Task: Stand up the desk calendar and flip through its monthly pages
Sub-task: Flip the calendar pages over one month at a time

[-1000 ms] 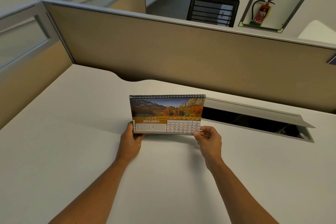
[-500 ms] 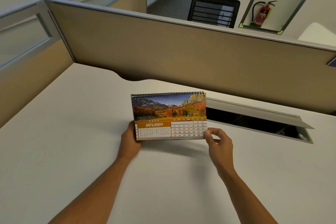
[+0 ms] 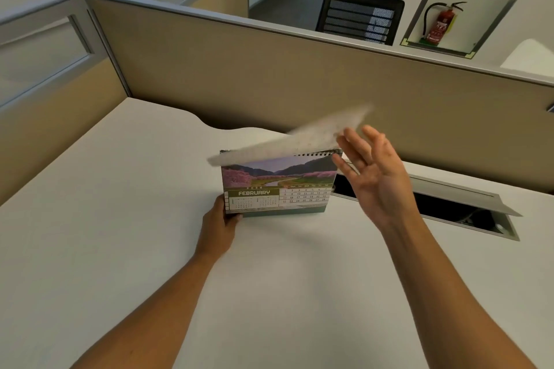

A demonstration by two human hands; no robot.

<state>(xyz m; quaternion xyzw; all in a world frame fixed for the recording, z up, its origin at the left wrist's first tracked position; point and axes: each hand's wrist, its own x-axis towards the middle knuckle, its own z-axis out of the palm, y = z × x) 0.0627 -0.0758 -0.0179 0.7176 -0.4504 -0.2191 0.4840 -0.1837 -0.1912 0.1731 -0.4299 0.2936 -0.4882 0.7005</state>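
Spiral-bound desk calendar [image 3: 277,192] stands at frame centre on the white desk [image 3: 120,219], showing February. My left hand [image 3: 218,226] grips its lower-left corner. My right hand [image 3: 374,175], fingers spread, holds nothing beside a blurred, lifted white page [image 3: 287,138].

Office cubicle: white desk [image 3: 120,249], beige partition [image 3: 269,75], mesh chair [image 3: 359,18], wall extinguisher [image 3: 442,24].

A white desk [image 3: 120,234] with a wavy cut-out at its far edge meets beige partition panels [image 3: 299,84] at the back and left. A desk calendar [image 3: 278,189] stands upright near its middle; just right of it, a cable hatch [image 3: 449,204] sits open with its grey lid raised
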